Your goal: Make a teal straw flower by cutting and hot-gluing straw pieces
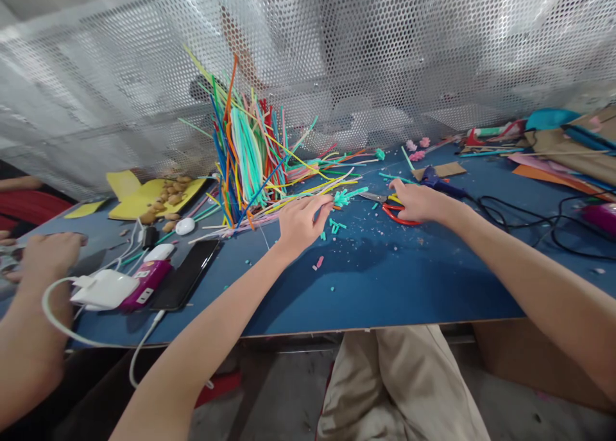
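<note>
Turquoise piece [342, 198] in your left hand [302, 223], red-handled scissors [376, 198] at your right hand [418, 201]

Your left hand pinches the turquoise piece over the desk [375, 293], its free end near the scissors' blades. Your right hand is at the handles; I cannot tell whether it grips them. Turquoise snippets [335, 225] lie just beside your left hand, with upright fuzzy stems [248, 155] behind.

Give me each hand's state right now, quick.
Left hand: closed, pinching a teal fuzzy piece at the fingertips.
Right hand: at the handles of the scissors; whether gripping cannot be told.
</note>
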Demonstrator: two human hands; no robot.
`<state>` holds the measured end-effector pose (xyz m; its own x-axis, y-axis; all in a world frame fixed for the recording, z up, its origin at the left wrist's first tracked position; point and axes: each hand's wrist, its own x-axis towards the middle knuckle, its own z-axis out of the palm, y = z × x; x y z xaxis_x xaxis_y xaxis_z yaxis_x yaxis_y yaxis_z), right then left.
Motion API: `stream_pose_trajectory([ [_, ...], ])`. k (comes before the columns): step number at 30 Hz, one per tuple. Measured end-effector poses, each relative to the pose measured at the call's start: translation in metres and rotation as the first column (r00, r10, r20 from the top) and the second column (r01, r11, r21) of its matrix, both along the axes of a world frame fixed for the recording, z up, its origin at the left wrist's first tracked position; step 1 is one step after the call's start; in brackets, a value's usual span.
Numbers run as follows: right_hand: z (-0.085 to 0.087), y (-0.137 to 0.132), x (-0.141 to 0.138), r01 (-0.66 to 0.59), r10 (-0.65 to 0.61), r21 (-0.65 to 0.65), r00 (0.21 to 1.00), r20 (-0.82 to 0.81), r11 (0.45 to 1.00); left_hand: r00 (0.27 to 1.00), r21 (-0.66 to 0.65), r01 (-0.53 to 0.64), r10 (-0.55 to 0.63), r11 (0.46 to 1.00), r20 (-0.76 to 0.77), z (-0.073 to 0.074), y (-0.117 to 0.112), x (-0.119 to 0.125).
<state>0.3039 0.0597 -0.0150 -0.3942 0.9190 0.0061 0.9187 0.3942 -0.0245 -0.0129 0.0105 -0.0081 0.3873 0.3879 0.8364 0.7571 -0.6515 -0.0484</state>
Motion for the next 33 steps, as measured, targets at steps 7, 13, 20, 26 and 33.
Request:
stream_pose_trajectory([
  [7, 0.003, -0.009, -0.018, 0.076, -0.082, 0.167, 0.996, 0.031, 0.983, 1.0, -0.021, -0.012, 0.012, 1.0, 0.01, 0.001, 0.0, 0.0],
  [13, -0.001, -0.004, -0.021, 0.2, -0.156, 0.189, 0.962, -0.225, 0.961, 1.0, -0.066, -0.007, 0.009, 0.998, 0.025, -0.001, 0.003, -0.002],
  [20, 0.0, 0.003, -0.01, 0.232, 0.084, 0.313, 0.666, -0.741, 0.921, 0.999, -0.025, 0.005, -0.004, 1.0, 0.042, -0.001, 0.003, -0.001],
  [26, 0.005, 0.001, -0.005, 0.191, 0.154, 0.293, 0.527, -0.836, 0.937, 0.999, -0.009, 0.032, -0.032, 0.999, 0.02, 0.001, 0.001, -0.004],
  [33, 0.009, -0.008, -0.003, -0.04, 0.278, 0.319, 0.599, -0.751, 0.947, 0.997, -0.011, 0.02, -0.019, 1.0, 0.076, -0.004, 0.001, -0.003],
])
